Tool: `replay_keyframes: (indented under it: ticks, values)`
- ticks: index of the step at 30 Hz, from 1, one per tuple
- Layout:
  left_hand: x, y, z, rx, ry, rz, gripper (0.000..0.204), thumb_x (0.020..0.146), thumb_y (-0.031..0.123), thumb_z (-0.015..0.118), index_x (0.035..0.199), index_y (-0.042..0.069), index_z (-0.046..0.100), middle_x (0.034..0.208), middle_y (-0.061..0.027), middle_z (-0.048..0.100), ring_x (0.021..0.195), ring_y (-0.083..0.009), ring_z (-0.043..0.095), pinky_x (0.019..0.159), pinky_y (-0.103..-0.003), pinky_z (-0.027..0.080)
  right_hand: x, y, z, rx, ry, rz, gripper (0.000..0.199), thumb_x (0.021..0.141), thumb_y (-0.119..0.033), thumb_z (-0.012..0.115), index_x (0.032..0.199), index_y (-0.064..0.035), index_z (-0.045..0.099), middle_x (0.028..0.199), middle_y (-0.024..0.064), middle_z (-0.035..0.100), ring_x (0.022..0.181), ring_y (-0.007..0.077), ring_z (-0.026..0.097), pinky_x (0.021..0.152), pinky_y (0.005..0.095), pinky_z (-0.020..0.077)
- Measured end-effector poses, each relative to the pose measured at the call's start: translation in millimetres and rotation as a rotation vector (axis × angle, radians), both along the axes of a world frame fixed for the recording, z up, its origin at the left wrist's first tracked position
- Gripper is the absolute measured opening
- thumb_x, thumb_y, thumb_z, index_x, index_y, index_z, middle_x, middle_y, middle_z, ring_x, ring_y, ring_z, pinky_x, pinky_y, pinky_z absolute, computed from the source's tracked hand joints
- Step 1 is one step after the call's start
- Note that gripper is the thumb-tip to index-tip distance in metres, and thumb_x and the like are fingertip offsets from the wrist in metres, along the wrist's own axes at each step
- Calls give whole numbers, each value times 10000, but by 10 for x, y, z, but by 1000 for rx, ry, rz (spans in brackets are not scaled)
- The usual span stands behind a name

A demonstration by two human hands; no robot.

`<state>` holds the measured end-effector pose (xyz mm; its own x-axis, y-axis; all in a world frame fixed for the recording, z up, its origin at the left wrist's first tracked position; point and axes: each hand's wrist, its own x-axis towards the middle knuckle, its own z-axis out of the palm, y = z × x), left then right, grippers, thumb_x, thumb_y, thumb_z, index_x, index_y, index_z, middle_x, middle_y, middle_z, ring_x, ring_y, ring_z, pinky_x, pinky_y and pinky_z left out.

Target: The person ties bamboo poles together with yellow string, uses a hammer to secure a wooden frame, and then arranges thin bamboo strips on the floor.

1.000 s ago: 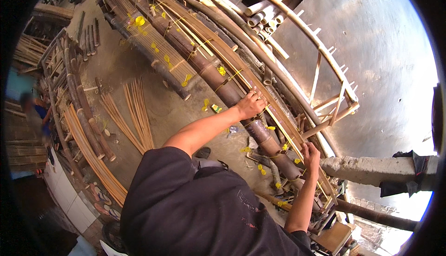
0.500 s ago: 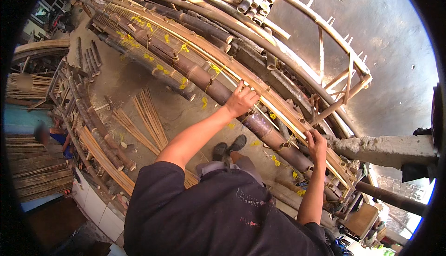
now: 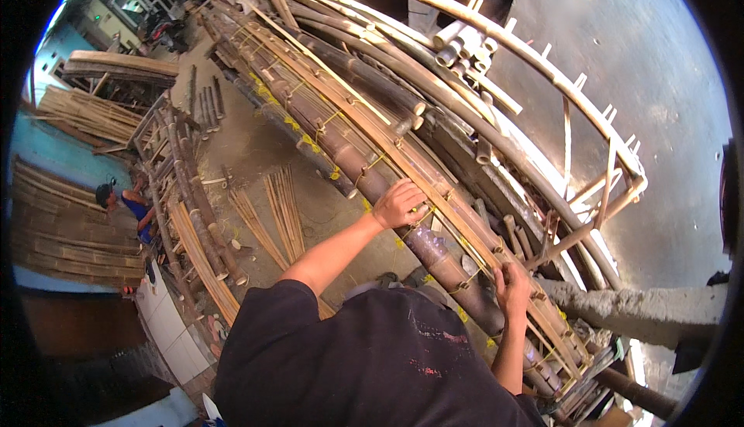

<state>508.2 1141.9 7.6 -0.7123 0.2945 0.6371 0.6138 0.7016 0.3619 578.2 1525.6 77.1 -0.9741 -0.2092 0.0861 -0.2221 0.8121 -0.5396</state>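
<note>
Long split bamboo strips lie side by side along a thick bamboo pole, crossing diagonally from far left to near right. Yellow string ties loop across the strips and pole at intervals. My left hand rests over the strips near the middle of the pole, its fingers curled down round a strip. Further right and nearer, my right hand pinches a narrow strip between thumb and fingers. Both hands partly cover what they grip.
Behind the strips lie stacked bamboo poles and a curved bamboo frame against a grey wall. A concrete beam juts in at right. Loose strips lie on the floor. Another person sits at left beside stacked slats.
The view has shifted, bringing more of the far room and the other person into sight. Both hands stay on the strips, and the yellow string now appears more stretched across them.
</note>
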Motion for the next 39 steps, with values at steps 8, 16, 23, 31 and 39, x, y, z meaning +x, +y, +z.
replay_keyframes:
  ticks: [8,16,23,31,39]
  values:
    - [774,299,-273,286,-167,531,302,899,63,650,1199,33,646,1337,-206,571,1220,-401,560,1055,-474,448,-107,-46,287,86,-85,76,187,940,-196,680,936,-35,585,806,247,658,790,480,636,676,513,497]
    - [1664,389,-569,477,-373,738,303,929,83,628,1228,40,641,1258,-213,558,1186,-396,564,1012,-433,477,-181,-171,536,-28,-99,32,359,906,-122,698,1248,-83,595,997,218,670,904,375,672,800,438,520]
    - [2304,279,-762,578,-419,877,245,950,91,612,1182,33,667,1213,-174,583,1140,-363,599,965,-419,497,-65,-306,898,-286,-247,59,236,985,-103,644,1169,37,598,956,118,662,921,171,611,853,304,487]
    - [3030,329,-660,732,-529,824,257,944,145,611,1180,55,656,1152,-159,599,1058,-367,621,907,-426,517,847,-983,1483,-471,-234,243,349,1033,-132,593,1309,67,518,1154,162,657,1091,204,599,966,333,459]
    - [3946,782,-401,1040,-684,383,327,959,271,668,1214,66,655,1157,-149,677,1006,-270,688,877,-384,543,1944,-1571,1253,-567,-412,499,517,989,-47,543,1477,68,417,1329,153,575,1124,191,582,964,325,471]
